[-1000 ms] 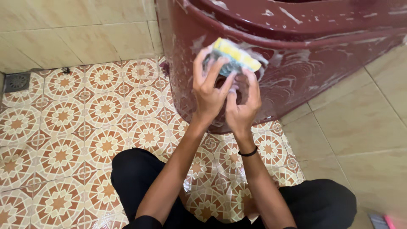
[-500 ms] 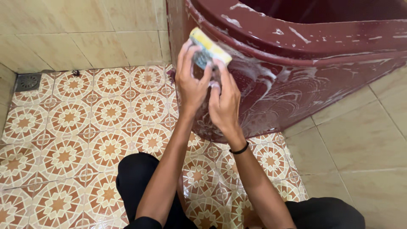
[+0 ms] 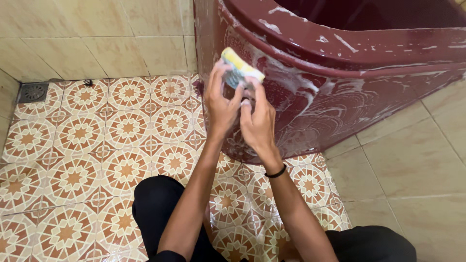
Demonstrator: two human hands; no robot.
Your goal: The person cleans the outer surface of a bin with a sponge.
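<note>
A dark red tub (image 3: 349, 82) fills the upper right, its curved outer wall streaked with white soap foam; it stands on a floor (image 3: 97, 145) of patterned orange-and-white tiles, with plain beige wall tiles (image 3: 87, 43) behind and plain beige floor tiles to the right; a square metal drain (image 3: 32, 92) sits in the far left corner. The person crouches, black trousers (image 3: 160, 208) at the bottom edge; both forearms reach up to the tub wall; a thin black band (image 3: 276, 172) circles the right wrist. The left hand (image 3: 221, 104) has its fingers closed around a yellow sponge (image 3: 241, 65) with a dark scouring face, pressed against the tub wall just below the rim; the right hand (image 3: 257, 121) lies just beside the left, its fingers curled and touching the sponge's lower edge.
</note>
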